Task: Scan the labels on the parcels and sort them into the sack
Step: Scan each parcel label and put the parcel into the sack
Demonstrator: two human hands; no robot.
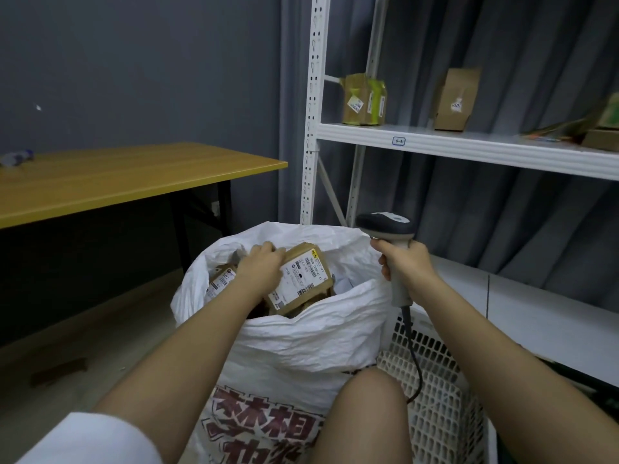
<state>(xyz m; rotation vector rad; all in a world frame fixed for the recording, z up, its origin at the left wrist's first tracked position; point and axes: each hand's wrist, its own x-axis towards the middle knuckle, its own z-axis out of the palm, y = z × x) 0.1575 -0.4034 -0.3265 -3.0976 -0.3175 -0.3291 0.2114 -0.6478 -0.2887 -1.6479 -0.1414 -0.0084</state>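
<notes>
Brown cardboard parcel, white label facing up, sits tilted in the mouth of the white woven sack, resting on other cartons already inside; one more labelled carton shows just to its left. Left hand lies over the parcel's upper left edge, fingers curled down round it, gripping or just letting go; cannot tell which. Right hand is wrapped firmly round the grip of a grey barcode scanner, held upright just beside the sack's right rim, head pointing left, cable trailing down past a white perforated plastic basket. A bare knee presses against the sack's printed front. Sack looks nearly full. Risks as I judge them: the parcel is perched high near the rim and could slide back out or tip over the front fold if released without a push down; the soft rim could fold in and block the next drop; the scanner cable could snag on the basket. Behind, a white metal shelf carries two more cartons. A wooden counter stands to the left.
</notes>
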